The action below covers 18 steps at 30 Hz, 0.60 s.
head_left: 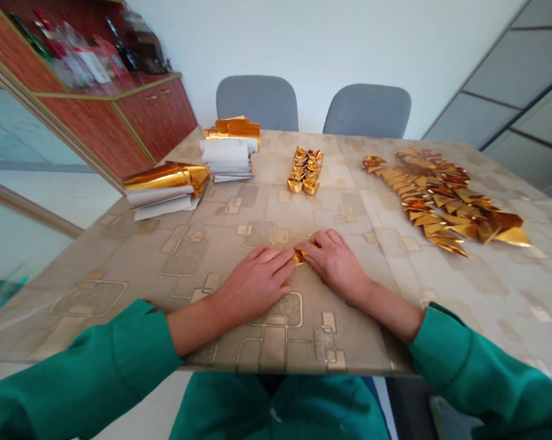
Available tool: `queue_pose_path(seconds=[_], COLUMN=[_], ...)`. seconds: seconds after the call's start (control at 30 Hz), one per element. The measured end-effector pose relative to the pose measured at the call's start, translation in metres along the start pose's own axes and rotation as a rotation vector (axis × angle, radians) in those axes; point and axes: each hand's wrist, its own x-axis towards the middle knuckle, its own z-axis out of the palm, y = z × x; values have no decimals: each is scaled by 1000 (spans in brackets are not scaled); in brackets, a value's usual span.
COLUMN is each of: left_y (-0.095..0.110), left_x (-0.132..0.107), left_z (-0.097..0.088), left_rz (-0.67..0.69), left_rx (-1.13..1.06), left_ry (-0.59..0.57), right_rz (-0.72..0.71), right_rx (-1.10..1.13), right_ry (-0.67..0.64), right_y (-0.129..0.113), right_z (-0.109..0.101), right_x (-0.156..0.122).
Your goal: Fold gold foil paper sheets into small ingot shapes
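1. Head view: pinching a small gold foil piece [299, 258] between left hand [264, 272] and right hand [333, 261], low over the patterned tablecloth [276, 208], centred before the body.
2. Both narrow at the tips: on the left, with fingers laid together along one side; on the right, with fingers curled onto the other. Probably braced from both sides to steady something so small. Largely covered by fingers; exact folds impossible to tell.
3. Straight beyond, in a tight double row: ingot-shaped gold pieces [305, 171], likely nested to save room.
4. To the right, fanned in overlapping lines: pointed gold papers [441, 198], presumably spread within easy reach.
5. To the left, side by side: near foil-paper stack [165, 189] and far foil-paper stack [232, 150], both showing gold and white layers.
6. Past the far edge, limiting space there: left grey chair [257, 101] and right grey chair [367, 110]. Farther left: wooden cabinet [159, 116] with blurred bottles [32, 38] on top.
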Motion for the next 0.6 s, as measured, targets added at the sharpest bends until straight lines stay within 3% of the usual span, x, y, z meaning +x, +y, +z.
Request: queue_pose_path(seconds=[0.37,0.5,0.6], left_y=[-6,-5,-5], left_x=[-6,-4,-4], left_z=[0,-2,-2], left_rz=[-15,-20,-20], left_rx=[-123,-143,-150], left_ry=[-75,-80,-85], right_rz=[-154,-205,-238], right_rx=[-143,-93,-9], right_ry=[49,129,65], right_y=[33,25,15], right_z=[-12,-12,-12], right_x=[-14,-11,-6])
